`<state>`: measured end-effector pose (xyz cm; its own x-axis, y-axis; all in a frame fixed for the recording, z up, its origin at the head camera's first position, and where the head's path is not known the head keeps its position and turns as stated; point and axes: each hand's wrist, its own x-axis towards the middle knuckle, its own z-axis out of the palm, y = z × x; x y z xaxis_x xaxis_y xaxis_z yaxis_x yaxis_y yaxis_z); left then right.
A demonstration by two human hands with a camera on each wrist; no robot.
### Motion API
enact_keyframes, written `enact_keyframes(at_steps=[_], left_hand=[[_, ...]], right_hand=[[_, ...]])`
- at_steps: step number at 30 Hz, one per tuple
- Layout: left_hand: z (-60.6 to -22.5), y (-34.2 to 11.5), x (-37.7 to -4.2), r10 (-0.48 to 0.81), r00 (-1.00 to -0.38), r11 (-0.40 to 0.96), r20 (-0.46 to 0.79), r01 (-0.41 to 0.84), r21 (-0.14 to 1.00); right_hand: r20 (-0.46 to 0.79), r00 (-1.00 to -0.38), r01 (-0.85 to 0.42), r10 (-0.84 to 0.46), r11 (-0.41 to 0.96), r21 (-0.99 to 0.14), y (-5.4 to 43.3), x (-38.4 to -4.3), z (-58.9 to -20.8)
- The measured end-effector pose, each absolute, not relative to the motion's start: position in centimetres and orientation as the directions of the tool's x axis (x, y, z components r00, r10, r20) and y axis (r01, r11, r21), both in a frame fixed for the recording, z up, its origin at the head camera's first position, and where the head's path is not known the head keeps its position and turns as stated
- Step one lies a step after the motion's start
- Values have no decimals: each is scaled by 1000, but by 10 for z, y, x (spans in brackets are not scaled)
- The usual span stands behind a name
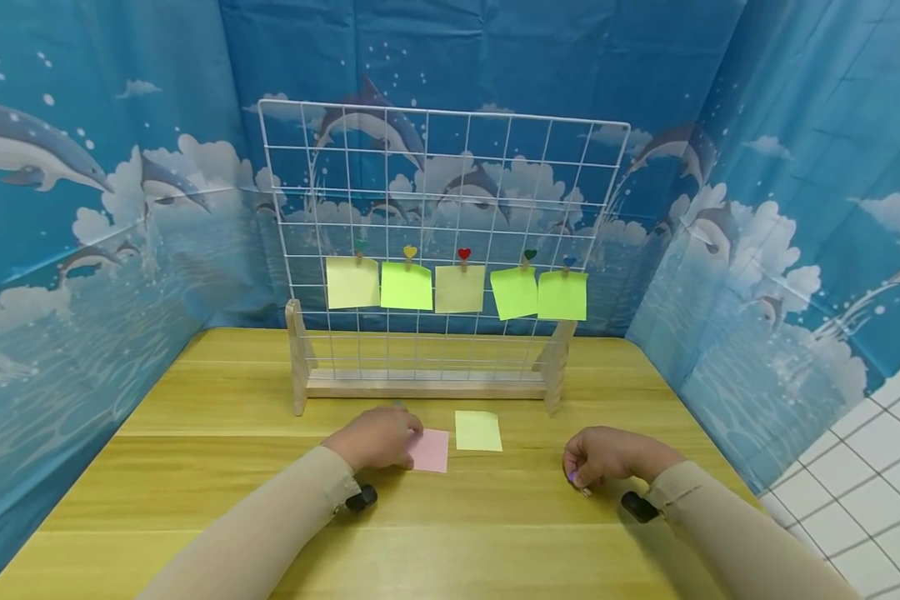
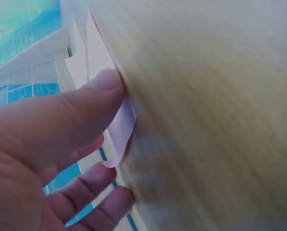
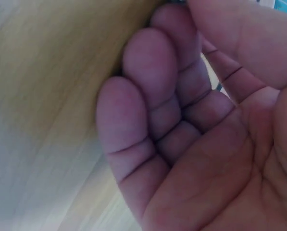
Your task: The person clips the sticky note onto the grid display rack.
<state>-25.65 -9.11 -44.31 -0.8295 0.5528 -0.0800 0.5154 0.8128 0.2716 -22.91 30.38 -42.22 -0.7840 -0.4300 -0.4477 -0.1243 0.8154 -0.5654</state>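
Observation:
On the table my left hand (image 1: pixel 378 437) grips the left edge of a pink sticky note (image 1: pixel 430 451). In the left wrist view the thumb (image 2: pixel 107 79) lies over the note (image 2: pixel 121 125), whose near edge curls up beside the fingers. A pale yellow sticky note (image 1: pixel 478 431) lies flat just to the right of the pink one. Farther right, close over the tabletop, my right hand (image 1: pixel 607 457) pinches a small wooden clothespin (image 1: pixel 586 492) with a purple top. The right wrist view shows curled fingers (image 3: pixel 121 115); the clothespin is hidden there.
Behind the notes a white wire grid (image 1: pixel 450 200) stands on a wooden base (image 1: pixel 427 387). Several yellow and green notes (image 1: pixel 407 287) hang from it on clothespins with coloured hearts, such as a red heart (image 1: pixel 464 253). Dolphin-print curtains (image 1: pixel 82 208) surround the table (image 1: pixel 450 533).

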Motion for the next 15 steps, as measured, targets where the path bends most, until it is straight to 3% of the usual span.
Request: enact_keyframes(at_steps=[9, 15], left_hand=[[-443, -87, -257, 558, -827, 780, -64, 497, 380], [-445, -82, -259, 529, -848, 781, -35, 470, 411]], right_hand=[[-433, -773, -221, -464, 837, -501, 296, -225, -417], [-349, -788, -325, -506, 825, -463, 292, -228, -413]])
